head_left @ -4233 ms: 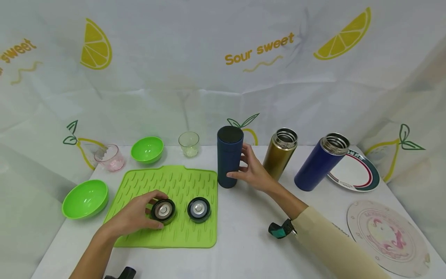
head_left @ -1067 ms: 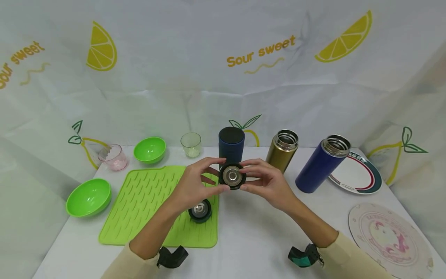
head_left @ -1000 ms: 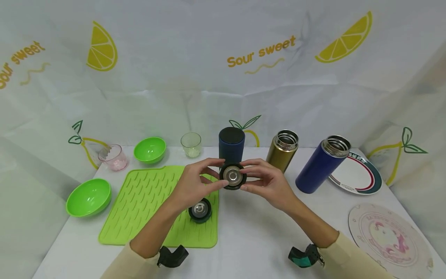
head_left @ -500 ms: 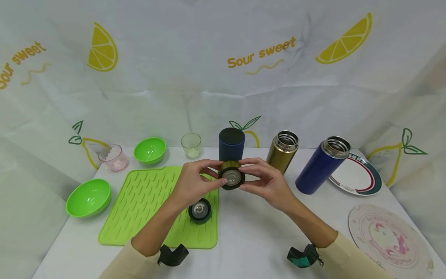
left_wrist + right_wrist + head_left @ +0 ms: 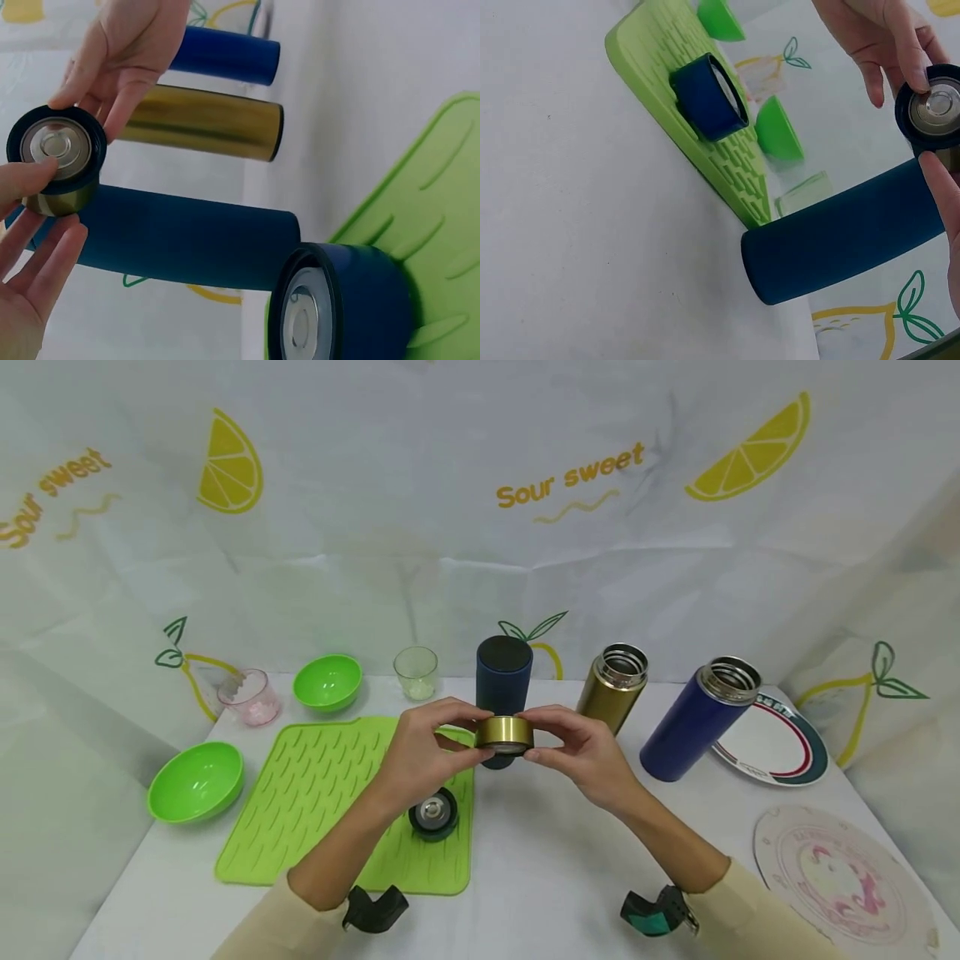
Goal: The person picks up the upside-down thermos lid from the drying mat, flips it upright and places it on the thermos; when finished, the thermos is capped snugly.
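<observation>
My left hand (image 5: 420, 756) and right hand (image 5: 587, 756) pinch a gold bottle lid (image 5: 505, 732) between them, above the table. Its gold side faces the head view; both wrist views show its black rim and metal underside. Just behind the lid stands a dark navy bottle (image 5: 503, 677) with its cap on. To the right are a gold bottle (image 5: 611, 697) and a blue bottle (image 5: 688, 727), both with uncovered steel mouths. A blue lid (image 5: 433, 817) lies underside up on the green drying mat (image 5: 300, 810), below my left wrist.
Two green bowls (image 5: 197, 783), a pink glass (image 5: 251, 700) and a clear glass (image 5: 417, 675) stand around the mat. At the right lie a rimmed plate (image 5: 772, 743) and a round pink placemat (image 5: 843, 885). A printed white curtain (image 5: 420, 468) closes off the back.
The left hand lifted the gold lid off the mat, and the right hand left the navy bottle to hold the lid too. Lately the lid has tipped from underside-forward to gold side forward.
</observation>
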`<action>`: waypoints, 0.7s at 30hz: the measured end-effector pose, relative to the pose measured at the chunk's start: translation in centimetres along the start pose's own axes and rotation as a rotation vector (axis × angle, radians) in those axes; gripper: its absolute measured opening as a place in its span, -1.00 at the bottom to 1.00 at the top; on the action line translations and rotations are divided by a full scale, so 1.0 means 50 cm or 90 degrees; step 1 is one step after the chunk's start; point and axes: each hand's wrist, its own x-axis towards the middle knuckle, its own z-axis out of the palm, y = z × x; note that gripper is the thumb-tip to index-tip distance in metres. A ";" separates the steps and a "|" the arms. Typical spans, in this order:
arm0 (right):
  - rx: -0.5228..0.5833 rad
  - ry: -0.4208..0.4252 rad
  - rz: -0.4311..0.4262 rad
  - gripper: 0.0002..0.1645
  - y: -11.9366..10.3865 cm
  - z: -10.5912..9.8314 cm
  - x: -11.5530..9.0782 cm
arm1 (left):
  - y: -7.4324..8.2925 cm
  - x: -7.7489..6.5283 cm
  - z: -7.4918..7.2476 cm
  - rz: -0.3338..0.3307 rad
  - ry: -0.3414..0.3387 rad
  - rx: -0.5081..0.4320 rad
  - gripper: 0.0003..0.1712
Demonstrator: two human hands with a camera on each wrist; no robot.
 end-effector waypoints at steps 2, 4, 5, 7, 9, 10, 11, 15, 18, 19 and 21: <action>-0.003 0.001 -0.008 -0.48 -0.001 0.001 -0.001 | 0.001 0.000 -0.002 -0.011 -0.011 -0.008 -0.55; -0.007 0.001 -0.016 -0.48 -0.002 0.001 0.000 | 0.004 -0.001 -0.005 -0.027 -0.020 -0.015 -0.55; -0.009 0.003 -0.018 -0.48 -0.003 0.002 0.001 | 0.005 -0.001 -0.007 -0.041 -0.024 -0.020 -0.55; -0.010 0.006 -0.027 -0.48 -0.002 0.003 0.002 | 0.008 -0.002 -0.009 -0.075 -0.031 -0.038 -0.55; -0.005 0.005 -0.034 -0.47 -0.002 0.003 0.003 | 0.010 -0.003 -0.010 -0.111 -0.033 -0.048 -0.55; -0.002 0.003 -0.038 -0.47 -0.001 0.004 0.004 | 0.010 -0.003 -0.010 -0.129 -0.035 -0.052 -0.55; 0.002 0.001 -0.044 -0.47 0.000 0.005 0.004 | 0.010 -0.003 -0.010 -0.145 -0.038 -0.058 -0.55; 0.014 -0.013 -0.058 -0.46 0.001 0.009 0.004 | 0.011 -0.003 -0.011 -0.178 -0.047 -0.063 -0.57; 0.015 -0.014 -0.066 -0.47 -0.001 0.008 0.003 | 0.010 -0.004 -0.012 -0.186 -0.054 -0.074 -0.56; 0.014 -0.014 -0.066 -0.47 -0.002 0.008 0.002 | 0.009 -0.004 -0.012 -0.188 -0.055 -0.080 -0.56; 0.010 -0.012 -0.064 -0.48 -0.003 0.006 0.002 | 0.008 -0.004 -0.012 -0.186 -0.057 -0.093 -0.55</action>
